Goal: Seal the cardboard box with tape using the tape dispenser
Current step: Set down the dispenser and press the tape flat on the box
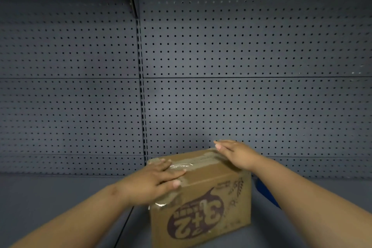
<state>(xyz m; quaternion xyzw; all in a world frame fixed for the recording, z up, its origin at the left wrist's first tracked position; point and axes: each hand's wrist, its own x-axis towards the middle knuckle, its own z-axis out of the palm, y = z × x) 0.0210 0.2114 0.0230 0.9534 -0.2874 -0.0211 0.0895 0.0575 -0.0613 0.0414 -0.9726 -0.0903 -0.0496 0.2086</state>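
Observation:
A brown cardboard box [203,205] with an upside-down "3+2" print stands on a grey shelf, low in the middle of the view. Its top flaps are closed, and a strip of clear tape [193,164] runs along the top seam and down the near-left edge. My left hand [155,182] lies flat on the near-left part of the top, fingers spread over the tape. My right hand [235,154] rests flat on the far-right end of the top. Neither hand holds anything. No tape dispenser shows in this view.
A dark grey pegboard wall [241,66] rises right behind the box, split by a slotted upright [143,96]. The grey shelf surface [50,197] stretches left and right. A blue object [265,193] peeks out behind my right forearm.

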